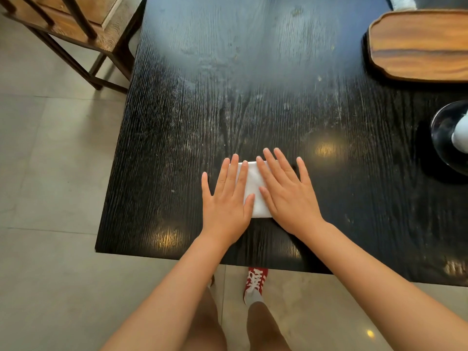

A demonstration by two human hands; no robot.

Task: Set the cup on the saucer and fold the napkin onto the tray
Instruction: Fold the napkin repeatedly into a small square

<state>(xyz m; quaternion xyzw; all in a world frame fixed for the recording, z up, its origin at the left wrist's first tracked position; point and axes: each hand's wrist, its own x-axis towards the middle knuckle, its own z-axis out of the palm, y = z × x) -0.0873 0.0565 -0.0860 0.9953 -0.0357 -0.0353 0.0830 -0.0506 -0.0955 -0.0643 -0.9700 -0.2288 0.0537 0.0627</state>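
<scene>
A white folded napkin (254, 191) lies flat on the black table (228, 97) near its front edge. My left hand (226, 198) rests palm down on the napkin's left part, fingers spread. My right hand (286, 193) lies flat on its right part, fingers spread too. The wooden tray (417, 44) sits bare at the far right of the table. At the right edge a dark glossy saucer (443, 130) carries a white cup (461, 130), both cut off by the frame.
A wooden chair (76, 29) stands on the tiled floor beyond the table's left side. A pale cloth-like object (402, 2) shows at the top right edge. My legs and a red shoe (255, 282) are below the table's front edge.
</scene>
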